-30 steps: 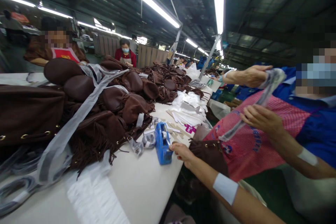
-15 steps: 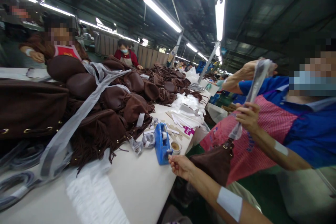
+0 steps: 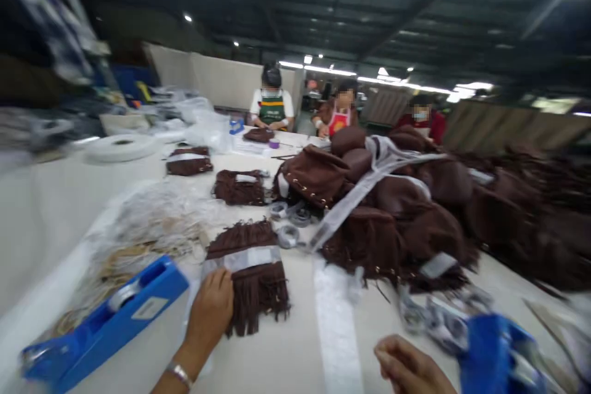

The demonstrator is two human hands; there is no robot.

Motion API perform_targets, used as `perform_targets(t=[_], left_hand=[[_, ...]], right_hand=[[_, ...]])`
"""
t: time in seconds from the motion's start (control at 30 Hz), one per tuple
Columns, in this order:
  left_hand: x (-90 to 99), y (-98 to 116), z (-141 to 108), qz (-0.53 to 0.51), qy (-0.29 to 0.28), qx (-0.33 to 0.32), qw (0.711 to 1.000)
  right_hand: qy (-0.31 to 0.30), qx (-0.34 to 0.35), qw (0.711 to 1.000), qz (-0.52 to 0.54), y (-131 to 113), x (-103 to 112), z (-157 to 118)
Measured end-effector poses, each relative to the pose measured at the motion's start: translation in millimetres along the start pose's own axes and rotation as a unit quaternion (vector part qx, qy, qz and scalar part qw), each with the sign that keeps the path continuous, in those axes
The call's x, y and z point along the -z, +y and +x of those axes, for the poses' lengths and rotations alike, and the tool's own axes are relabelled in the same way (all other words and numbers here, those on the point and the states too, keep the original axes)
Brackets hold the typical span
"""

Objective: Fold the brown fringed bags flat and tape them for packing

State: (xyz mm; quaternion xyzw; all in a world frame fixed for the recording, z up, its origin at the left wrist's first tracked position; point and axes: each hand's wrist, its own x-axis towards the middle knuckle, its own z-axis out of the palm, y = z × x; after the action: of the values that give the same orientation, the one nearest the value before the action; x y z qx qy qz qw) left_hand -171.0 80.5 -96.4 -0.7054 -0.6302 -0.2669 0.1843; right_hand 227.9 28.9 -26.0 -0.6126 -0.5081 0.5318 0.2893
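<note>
My left hand [image 3: 210,308] rests at the left edge of a folded brown fringed bag [image 3: 261,295], its fingers closed on that edge. A pale band [image 3: 247,258] runs across the bag. My right hand [image 3: 410,366] is over the table at the bottom right, fingers curled together; anything between them is too blurred to make out. To its right stands a blue tape dispenser [image 3: 489,354]. Another blue tape dispenser [image 3: 120,320] lies left of my left hand. Between my hands runs a strip of white wrapping [image 3: 337,326].
A large pile of brown bags [image 3: 369,228] covers the right of the table. Folded bundles [image 3: 237,188], clear plastic [image 3: 157,209] and a white roll [image 3: 120,146] lie at left. Several people sit across the table, one in a green apron [image 3: 272,109].
The view has swung left, and the co-worker in blue is out of view. My left hand has come into view on the fringed bag. My right hand is now left of the right dispenser.
</note>
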Motion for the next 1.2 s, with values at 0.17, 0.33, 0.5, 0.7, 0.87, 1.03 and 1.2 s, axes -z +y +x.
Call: perform_targets(t=[0.17, 0.33, 0.5, 0.7, 0.87, 1.03, 1.2], left_hand=[[11.8, -16.7, -20.1, 0.066, -0.013, 0.046, 0.997], [-2.6, -8.0, -20.8, 0.065, -0.017, 0.060, 0.996], [-7.5, -12.8, -27.7, 0.072, -0.022, 0.074, 0.994], [-4.2, -10.4, -24.2, 0.064, -0.009, 0.086, 0.994], [-6.3, -9.9, -24.0, 0.057, -0.007, 0.097, 0.994], [-7.7, -9.1, -24.2, 0.067, -0.010, 0.108, 0.992], [-2.8, -11.7, -22.9, 0.093, -0.044, 0.074, 0.992]], right_hand=[[-0.274, 0.176, 0.939, -0.113, -120.8, -118.7, 94.8], [-0.370, 0.282, 0.834, -0.298, -167.2, -224.2, 182.8], [-0.404, 0.337, 0.764, -0.374, -163.9, -274.4, 228.4], [-0.380, 0.383, 0.709, -0.454, -167.6, -289.5, 228.1], [-0.344, 0.398, 0.660, -0.537, -171.5, -297.8, 215.0], [-0.288, 0.367, 0.656, -0.593, -180.6, -306.4, 206.6], [-0.269, 0.324, 0.670, -0.611, -186.5, -314.6, 206.9]])
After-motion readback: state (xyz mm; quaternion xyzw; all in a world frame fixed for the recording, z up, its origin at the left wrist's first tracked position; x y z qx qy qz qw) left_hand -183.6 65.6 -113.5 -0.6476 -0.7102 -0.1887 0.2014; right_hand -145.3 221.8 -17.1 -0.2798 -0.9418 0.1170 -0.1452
